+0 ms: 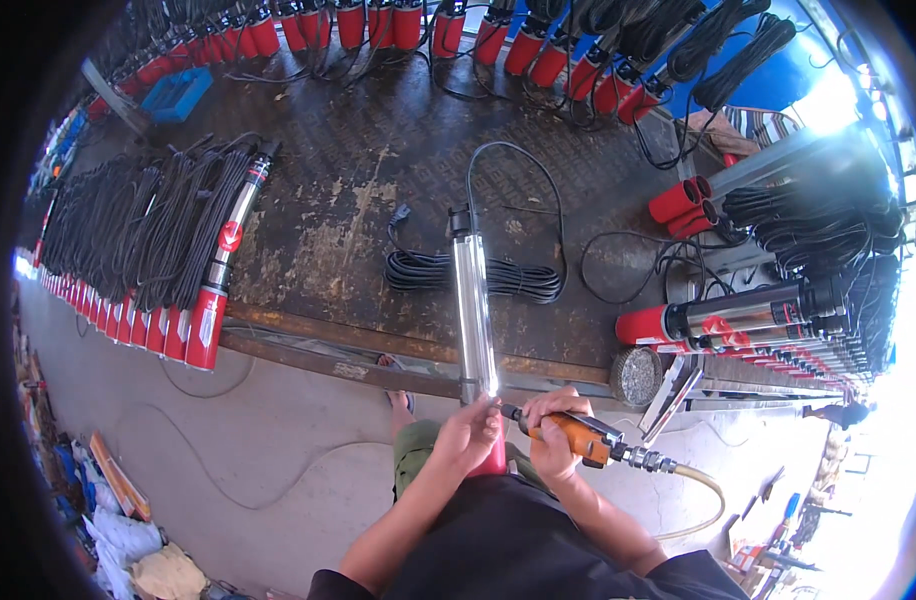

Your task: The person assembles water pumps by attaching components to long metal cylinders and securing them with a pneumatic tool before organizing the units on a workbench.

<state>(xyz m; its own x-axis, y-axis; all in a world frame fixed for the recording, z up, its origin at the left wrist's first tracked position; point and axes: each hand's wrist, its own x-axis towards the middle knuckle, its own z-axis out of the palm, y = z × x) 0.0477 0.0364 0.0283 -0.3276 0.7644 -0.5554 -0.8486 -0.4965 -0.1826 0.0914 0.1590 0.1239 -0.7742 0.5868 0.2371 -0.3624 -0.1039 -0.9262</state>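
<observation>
A steel submersible pump with a red lower end lies across the bench edge, that end toward my body. Against its side near the red part is my left hand, thumb and fingers pressed together by the driver's tip. Whatever they pinch is too small or hidden to make out. My right hand grips an orange air screwdriver, its tip pointing left at the pump. A pale hose runs from the tool's back end. Behind the pump lies its bundled black cable, with a loop curving over the bench.
The worn dark bench carries rows of red-ended pumps with coiled cables at left, back and right. A round tin of small metal parts sits at the right front edge. A blue crate stands far left. Hoses cross the floor.
</observation>
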